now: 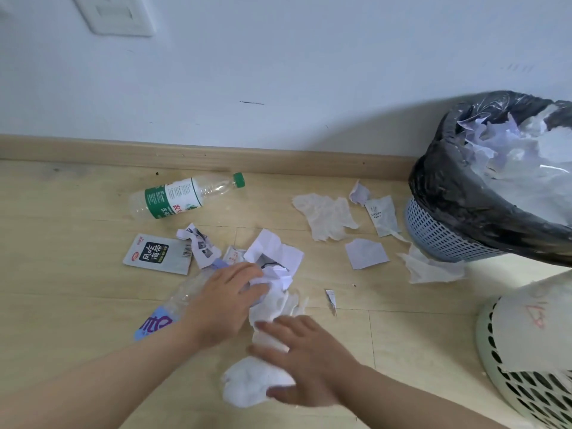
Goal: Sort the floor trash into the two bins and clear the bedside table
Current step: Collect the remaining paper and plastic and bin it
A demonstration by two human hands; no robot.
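Note:
Trash lies scattered on the wooden floor. My left hand [230,300] reaches over a crushed clear bottle with a purple label [161,320] and its fingers curl into a heap of crumpled white paper [275,258]. My right hand [305,359] grips a wad of white tissue [257,382] near the bottom of the view. A clear bottle with a green cap and label [182,195] lies on its side by the skirting board. A blue bin with a black bag [448,236], full of paper, stands at the right. A pale green bin [507,376] stands in front of it.
A silver snack packet [158,253] lies left of the paper heap. A flat tissue [325,216], a small sachet [382,216], a lilac paper scrap [365,253] and a torn tissue [430,269] lie near the blue bin. A white wall rises behind.

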